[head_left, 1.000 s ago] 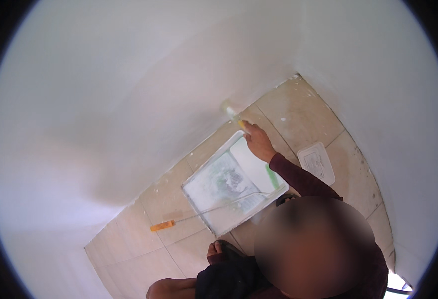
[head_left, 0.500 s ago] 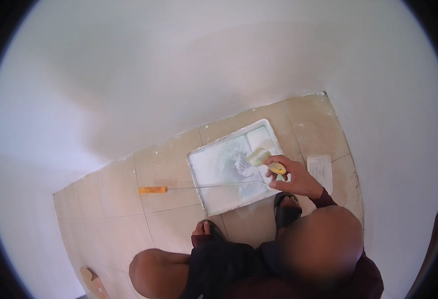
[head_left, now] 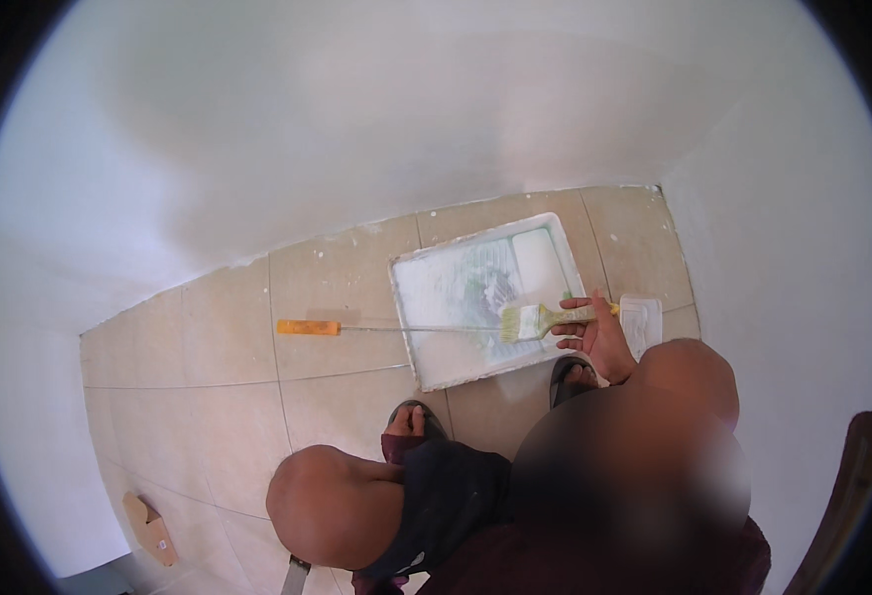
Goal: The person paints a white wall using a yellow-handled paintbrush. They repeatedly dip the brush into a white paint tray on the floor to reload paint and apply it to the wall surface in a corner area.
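My right hand [head_left: 599, 337] holds a paintbrush [head_left: 540, 322] with pale bristles and a green handle, the thumb over the handle and the fingers loosely bent beneath it. Its bristles point left, above the lower right part of a white paint tray [head_left: 434, 385]. White paint coats the tray, smeared and streaked around its middle. Across the tray lies the thin metal rod of a paint roller frame, its orange handle [head_left: 309, 327] resting off to the left; the rod's right end is hidden near my hand. My left hand is out of sight.
Beside my right hand sits a clear plastic lid or shallow container [head_left: 641, 322]. A brown cardboard piece [head_left: 150, 531] lies on the tiled floor [head_left: 228, 416] at lower left. White walls [head_left: 356, 119] meet the floor behind and at both sides. My sandalled feet are close to the tray.
My right hand has turned the paintbrush so its bristles point left and its handle lies sideways. The view has shifted, and a flat pale object now shows below my left knee.
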### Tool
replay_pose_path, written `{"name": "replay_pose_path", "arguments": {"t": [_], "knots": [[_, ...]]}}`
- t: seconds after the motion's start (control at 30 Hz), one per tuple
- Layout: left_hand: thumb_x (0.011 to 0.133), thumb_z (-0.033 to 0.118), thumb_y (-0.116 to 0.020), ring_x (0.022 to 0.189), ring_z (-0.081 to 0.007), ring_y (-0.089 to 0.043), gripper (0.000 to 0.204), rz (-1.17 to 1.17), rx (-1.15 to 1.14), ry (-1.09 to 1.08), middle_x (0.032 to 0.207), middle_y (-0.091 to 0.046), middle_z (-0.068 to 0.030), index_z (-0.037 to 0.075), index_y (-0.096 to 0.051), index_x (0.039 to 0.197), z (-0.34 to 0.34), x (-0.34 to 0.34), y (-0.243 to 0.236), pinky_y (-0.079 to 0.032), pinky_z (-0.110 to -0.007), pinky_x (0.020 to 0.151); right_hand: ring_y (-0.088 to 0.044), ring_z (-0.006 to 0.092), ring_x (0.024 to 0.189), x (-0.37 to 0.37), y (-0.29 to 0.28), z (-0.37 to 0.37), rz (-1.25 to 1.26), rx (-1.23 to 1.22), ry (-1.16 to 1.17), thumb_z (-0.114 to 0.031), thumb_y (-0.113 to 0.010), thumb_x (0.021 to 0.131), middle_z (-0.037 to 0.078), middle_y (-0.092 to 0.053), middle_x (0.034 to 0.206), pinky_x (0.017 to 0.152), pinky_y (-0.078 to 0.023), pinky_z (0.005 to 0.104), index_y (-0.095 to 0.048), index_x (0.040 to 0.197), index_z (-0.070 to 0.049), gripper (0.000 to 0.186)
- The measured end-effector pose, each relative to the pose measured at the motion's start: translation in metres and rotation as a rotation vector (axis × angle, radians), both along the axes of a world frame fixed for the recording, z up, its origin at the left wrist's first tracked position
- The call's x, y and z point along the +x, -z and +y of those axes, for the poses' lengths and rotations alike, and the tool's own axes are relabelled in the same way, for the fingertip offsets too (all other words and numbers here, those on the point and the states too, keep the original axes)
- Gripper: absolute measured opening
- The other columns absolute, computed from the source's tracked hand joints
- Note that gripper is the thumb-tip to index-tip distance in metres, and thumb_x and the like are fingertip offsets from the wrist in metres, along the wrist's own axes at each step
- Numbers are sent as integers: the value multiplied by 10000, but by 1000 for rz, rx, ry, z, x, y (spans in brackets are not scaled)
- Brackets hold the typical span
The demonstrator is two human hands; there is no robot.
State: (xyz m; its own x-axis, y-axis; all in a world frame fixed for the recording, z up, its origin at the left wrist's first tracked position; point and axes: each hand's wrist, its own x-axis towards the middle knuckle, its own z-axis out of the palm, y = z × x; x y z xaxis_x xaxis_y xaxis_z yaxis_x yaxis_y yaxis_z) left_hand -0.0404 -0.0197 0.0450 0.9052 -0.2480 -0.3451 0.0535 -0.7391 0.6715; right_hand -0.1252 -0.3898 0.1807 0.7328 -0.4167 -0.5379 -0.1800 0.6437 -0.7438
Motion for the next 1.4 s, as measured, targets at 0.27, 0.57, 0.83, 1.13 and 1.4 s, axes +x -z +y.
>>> {"name": "replay_pose_path", "arguments": {"t": [0.27, 0.57, 0.83, 1.13, 1.4], "knots": [[935, 397, -562, 709, -362, -654, 315, 32, -104, -29, 755, -667, -170, 94, -646, 929, 1, 0, 6, -506, -440, 634, -637, 184, 918, 9, 15, -12, -115, -157, 183, -202, -644, 921, 93, -622, 1051, 811, -544, 335, -550, 1147, -54, 286], [936, 346, -584, 637, -258, -631, 286, -4, -105, -91, 718, -657, -145, 69, -658, 939, 0, 2, 3, -497, -375, 607, -612, 164, 648, 82, 5, -47, 168, -1377, -193, -154, -675, 853, 79, -643, 751, 641, -502, 289, -620, 935, -13, 172], [952, 305, -581, 623, -165, -590, 260, 6, -256, -142, 696, -652, -99, 57, -659, 934, -7, -2, -6, -471, -330, 588, -645, 321, 732, 77, 48, -45, 288, -1377, -342, -191, -702, 811, 164, -657, 798, 681, -504, 389, -630, 942, -31, 219], [879, 183, -596, 595, -267, -605, 136, -400, 35, 81, 699, -604, -117, 53, -637, 877, 11, 14, -3, -471, -379, 524, -662, 255, 719, 112, 26, -7, 15, -1207, -287, -204, -708, 829, 132, -661, 790, 681, -521, 348, -614, 1010, -83, 237], [894, 275, -603, 680, -327, -670, 259, -217, 62, 235, 1045, -660, -177, 70, -642, 1047, 34, 1, 71, -546, -436, 579, -641, 341, 803, 106, 47, 16, -69, -1488, -455, -298, -631, 871, 133, -630, 931, 695, -523, 429, -582, 1042, -102, 264]]}}
